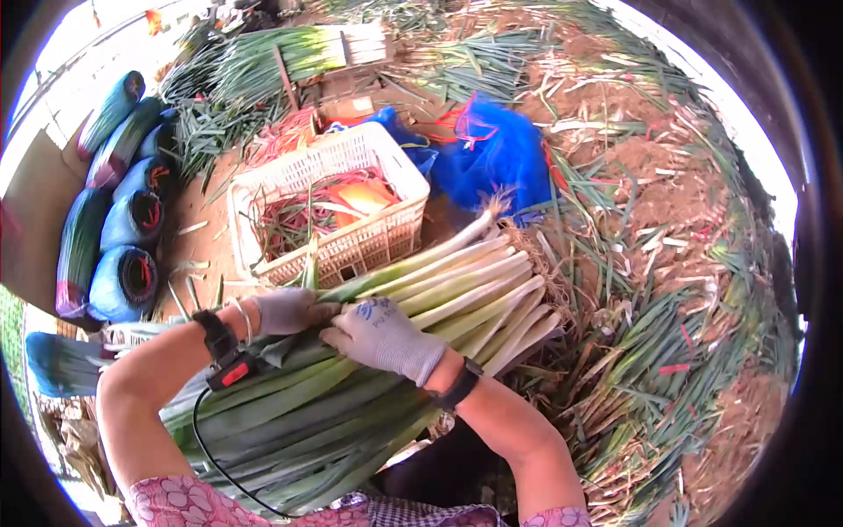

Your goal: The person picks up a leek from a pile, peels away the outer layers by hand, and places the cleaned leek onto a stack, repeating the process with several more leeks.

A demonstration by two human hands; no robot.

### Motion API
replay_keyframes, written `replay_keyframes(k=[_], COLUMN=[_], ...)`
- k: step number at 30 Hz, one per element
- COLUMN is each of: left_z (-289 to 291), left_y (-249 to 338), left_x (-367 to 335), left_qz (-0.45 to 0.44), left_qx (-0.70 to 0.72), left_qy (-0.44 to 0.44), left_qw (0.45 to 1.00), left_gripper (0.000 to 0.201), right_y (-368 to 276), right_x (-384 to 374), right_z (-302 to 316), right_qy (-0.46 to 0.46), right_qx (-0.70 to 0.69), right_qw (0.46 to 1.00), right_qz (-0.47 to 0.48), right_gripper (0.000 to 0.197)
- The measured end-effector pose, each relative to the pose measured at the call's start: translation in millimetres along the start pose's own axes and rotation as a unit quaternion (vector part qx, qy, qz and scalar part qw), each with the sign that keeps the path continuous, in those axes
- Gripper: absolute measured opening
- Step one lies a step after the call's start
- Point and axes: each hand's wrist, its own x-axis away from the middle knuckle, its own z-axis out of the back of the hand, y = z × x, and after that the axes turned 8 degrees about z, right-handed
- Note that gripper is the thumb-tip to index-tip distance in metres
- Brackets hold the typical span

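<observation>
A thick bundle of large green onions (pixel 290 413) lies across in front of me. The white stems (pixel 474 285) and roots point to the upper right, and the broad dark leaves spread to the lower left. My left hand (pixel 294 312), in a light grey knit glove, is closed at the far side of the bundle where the leaves begin. Against it, my right hand (pixel 386 338), gloved alike, rests on top with bent fingers closed. The fingertips meet, and whatever is pinched between them is hidden.
Beyond the bundle stands a white plastic crate (pixel 408 206) holding red ties. Blue netting (pixel 496 149) lies beside it. Several wrapped onion bundles (pixel 127 220) are stacked at left. Loose green onions (pixel 650 369) cover the ground at right, and more lie on a rack (pixel 303 53) at the back.
</observation>
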Motion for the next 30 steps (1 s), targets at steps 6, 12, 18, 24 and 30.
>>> replay_keyframes(k=[6, 12, 18, 24, 30], left_z=[-4, -11, -13, -9, -19], left_y=[6, 10, 17, 24, 26], left_x=[4, 9, 1, -19, -4], left_qz=[-0.001, 0.023, -0.004, 0.029, -0.03], left_qx=[-0.02, -0.041, -0.057, -0.077, -0.156], left_qy=[0.054, 0.082, 0.098, 0.077, 0.278], left_qw=[0.998, 0.996, 0.994, 0.994, 0.947], left_gripper=[0.053, 0.049, 0.055, 0.055, 0.033], right_y=[3, 61, 190, 242, 210], right_x=[0, 2, 57, 64, 61], right_z=[4, 37, 32, 9, 19], right_qy=[0.044, 0.159, 0.016, 0.045, 0.054], right_qx=[-0.012, -0.03, 0.037, 0.031, 0.091], right_qw=[0.999, 0.984, 0.974, 0.987, 0.988], right_qz=[0.018, -0.072, -0.221, -0.15, -0.114], right_gripper=[0.037, 0.022, 0.044, 0.044, 0.037])
